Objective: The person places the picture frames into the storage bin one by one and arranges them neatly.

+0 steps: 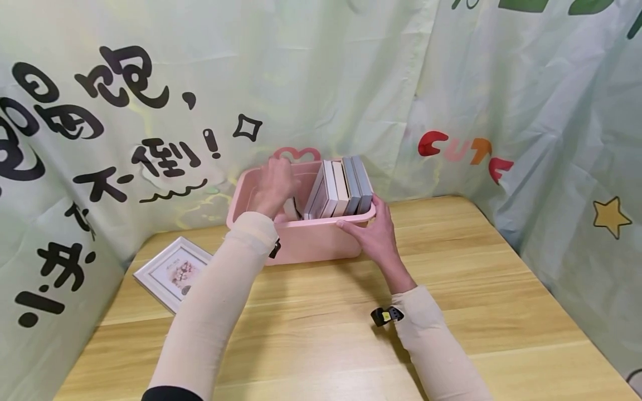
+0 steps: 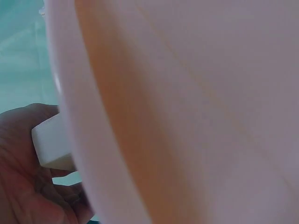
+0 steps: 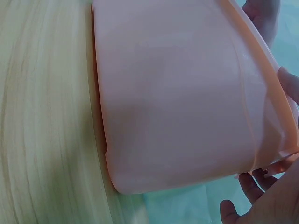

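Observation:
A pink plastic bin (image 1: 313,239) with a heart-shaped handle stands on the table. My left hand (image 1: 276,186) reaches down into its left half. In the left wrist view, that hand (image 2: 28,168) grips a thick-edged white slab (image 2: 51,142), most of it hidden behind the rim; its kind cannot be told. My right hand (image 1: 378,231) holds the bin's front right corner, thumb over the front rim and fingers round the side. Several slim white, cream and blue-grey slabs (image 1: 341,189) stand upright side by side in the bin's right half.
Left of the bin, a white picture frame (image 1: 175,270) with a flower picture lies flat on the wooden table (image 1: 321,345), partly covered by my left forearm. A printed curtain (image 1: 321,72) hangs close behind the bin and along both sides of the table.

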